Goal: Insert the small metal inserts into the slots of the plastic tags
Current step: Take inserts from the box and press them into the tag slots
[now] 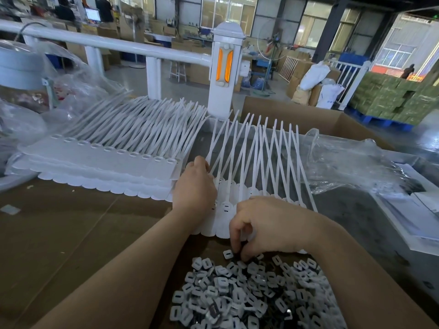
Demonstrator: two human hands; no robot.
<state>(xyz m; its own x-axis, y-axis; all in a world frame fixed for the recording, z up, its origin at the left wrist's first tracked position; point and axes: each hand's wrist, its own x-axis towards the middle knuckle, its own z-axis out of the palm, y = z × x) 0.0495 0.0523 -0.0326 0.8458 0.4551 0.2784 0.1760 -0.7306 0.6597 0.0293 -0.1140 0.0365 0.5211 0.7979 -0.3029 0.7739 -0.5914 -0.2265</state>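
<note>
A strip of joined white plastic tags with long thin tails lies across the middle of the table. My left hand rests on its left end, fingers curled over the tails there. My right hand hovers over the near edge of the strip, its fingertips dipping into the top of a heap of small white-and-metal inserts that fills the near part of the table. What the fingertips pinch is hidden. One insert lies apart at the top of the heap.
A stack of more tag strips lies to the left. Crumpled clear plastic and an open cardboard box sit at the right and back. A white railing post stands behind the table.
</note>
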